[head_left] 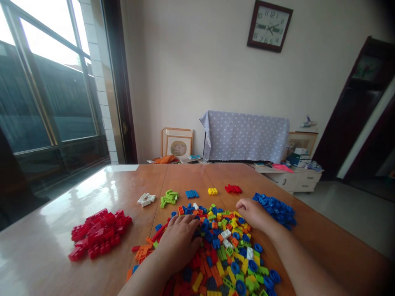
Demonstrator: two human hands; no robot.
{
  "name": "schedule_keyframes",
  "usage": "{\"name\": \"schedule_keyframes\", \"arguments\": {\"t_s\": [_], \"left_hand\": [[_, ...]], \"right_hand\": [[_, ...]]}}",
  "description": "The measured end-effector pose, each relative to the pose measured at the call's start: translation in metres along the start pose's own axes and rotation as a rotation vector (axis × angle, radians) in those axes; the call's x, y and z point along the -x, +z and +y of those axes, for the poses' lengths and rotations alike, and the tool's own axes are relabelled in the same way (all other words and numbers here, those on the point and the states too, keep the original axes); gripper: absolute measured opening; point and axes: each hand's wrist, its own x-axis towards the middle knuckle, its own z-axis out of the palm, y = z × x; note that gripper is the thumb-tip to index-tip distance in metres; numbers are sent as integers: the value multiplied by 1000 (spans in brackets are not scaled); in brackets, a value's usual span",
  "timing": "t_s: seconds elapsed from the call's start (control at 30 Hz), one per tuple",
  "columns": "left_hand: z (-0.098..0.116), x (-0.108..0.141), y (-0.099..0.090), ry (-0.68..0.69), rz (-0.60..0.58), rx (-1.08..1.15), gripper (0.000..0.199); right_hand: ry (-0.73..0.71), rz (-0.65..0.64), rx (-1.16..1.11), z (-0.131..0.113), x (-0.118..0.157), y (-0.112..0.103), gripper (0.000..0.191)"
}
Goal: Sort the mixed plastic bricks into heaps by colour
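Basically, L hand point(180, 238) lay spread, holding nothing visible, atop the mixed bricks point(230, 263), near ctr; R hand point(251, 213) curled by their far right edge, couldn't tell its grip. Red pile point(98, 232) left, blue pile point(274, 209) right, prob. split by colour.

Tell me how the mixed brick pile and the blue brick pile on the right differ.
The mixed brick pile combines red, orange, yellow, green, blue and white pieces, while the blue brick pile looks blue throughout. The mixed brick pile spreads wide; the blue brick pile is smaller and more compact. The left hand lies over the mixed brick pile, but not over the blue brick pile. Both lie loose on the table.
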Motion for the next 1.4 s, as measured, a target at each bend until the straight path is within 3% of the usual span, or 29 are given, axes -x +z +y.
{"name": "schedule_keyframes", "arguments": {"t_s": [0.37, 0.7, 0.9, 1.17, 1.4], "left_hand": [[0, -1, 2, 6, 7, -14, 47], [1, -1, 1, 8, 1, -16, 48], [4, 0, -3, 8, -5, -5, 48], [1, 0, -1, -16, 0, 16, 51], [-1, 0, 2, -16, 17, 47, 51]], "right_hand": [[73, -41, 69, 2, -9, 14, 7], [75, 21, 72, 5, -13, 15, 21], [114, -13, 85, 5, -12, 17, 12], [154, -17, 81, -14, -19, 12, 5], [241, -53, -46, -42, -58, 17, 14]]}}
